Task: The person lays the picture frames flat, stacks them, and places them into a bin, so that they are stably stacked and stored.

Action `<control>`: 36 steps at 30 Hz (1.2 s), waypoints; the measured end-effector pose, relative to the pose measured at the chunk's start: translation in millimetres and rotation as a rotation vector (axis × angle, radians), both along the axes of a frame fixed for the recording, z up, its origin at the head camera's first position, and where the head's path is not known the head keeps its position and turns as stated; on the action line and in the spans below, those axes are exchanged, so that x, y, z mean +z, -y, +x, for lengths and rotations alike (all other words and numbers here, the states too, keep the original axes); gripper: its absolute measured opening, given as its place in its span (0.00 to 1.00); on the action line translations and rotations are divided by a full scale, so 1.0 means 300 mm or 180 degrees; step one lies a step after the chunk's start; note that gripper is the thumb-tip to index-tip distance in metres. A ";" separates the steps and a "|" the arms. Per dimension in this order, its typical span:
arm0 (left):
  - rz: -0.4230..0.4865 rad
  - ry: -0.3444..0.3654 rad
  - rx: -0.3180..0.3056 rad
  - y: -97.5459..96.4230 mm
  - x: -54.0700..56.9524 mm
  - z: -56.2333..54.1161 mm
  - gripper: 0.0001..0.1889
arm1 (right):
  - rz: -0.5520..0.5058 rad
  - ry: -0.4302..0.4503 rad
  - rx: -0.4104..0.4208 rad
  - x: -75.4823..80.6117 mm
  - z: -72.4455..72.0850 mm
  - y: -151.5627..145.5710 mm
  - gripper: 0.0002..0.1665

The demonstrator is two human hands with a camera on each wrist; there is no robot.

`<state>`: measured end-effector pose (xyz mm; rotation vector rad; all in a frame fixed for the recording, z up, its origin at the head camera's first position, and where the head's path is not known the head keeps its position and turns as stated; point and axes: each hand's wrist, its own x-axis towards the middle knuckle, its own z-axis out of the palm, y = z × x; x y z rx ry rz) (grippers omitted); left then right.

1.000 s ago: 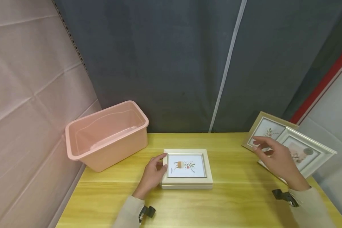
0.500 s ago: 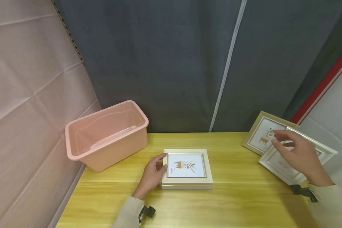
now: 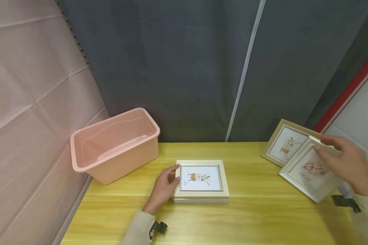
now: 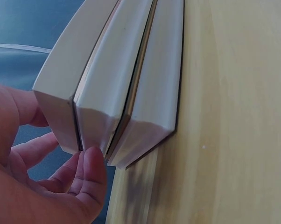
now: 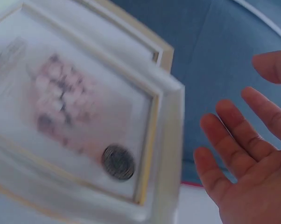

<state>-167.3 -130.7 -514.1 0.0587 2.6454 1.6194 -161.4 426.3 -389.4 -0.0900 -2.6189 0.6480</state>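
Observation:
My left hand (image 3: 162, 189) holds the left edge of a stack of picture frames (image 3: 199, 197), its thumb and fingers bent at the stack's side. The top frame shows a potted-plant print. In the left wrist view, my left fingers (image 4: 91, 179) meet the corner of the stacked cream frames (image 4: 108, 70). My right hand (image 3: 351, 165) hovers by a silver-white picture frame (image 3: 302, 177) with a pink flower print and overlaps its right side in the head view. In the right wrist view its fingers (image 5: 231, 144) are spread, apart from that frame.
A gold-edged picture frame (image 3: 274, 144) leans at the back right, partly behind the silver-white one. A pink plastic bin (image 3: 132, 154) stands at the back left of the wooden table (image 3: 248, 217). A dark curtain (image 3: 178, 68) hangs behind.
My right hand has moved to the right across the silver-white frame, uncovering the gold-edged frame's print and the silver-white frame's left part. My left hand and the stack have stayed put.

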 end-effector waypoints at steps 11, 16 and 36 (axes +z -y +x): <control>0.0043 0.0017 -0.0012 0.005 -0.014 0.001 0.25 | -0.0060 0.0568 -0.0147 0.005 -0.001 -0.099 0.43; 0.0044 0.0022 0.0001 0.005 -0.015 0.003 0.25 | 0.0182 0.0694 -0.0014 -0.003 -0.009 -0.119 0.42; 0.0021 0.0028 0.0022 0.001 -0.021 0.001 0.25 | 0.0775 0.1191 0.0761 -0.014 -0.032 -0.157 0.40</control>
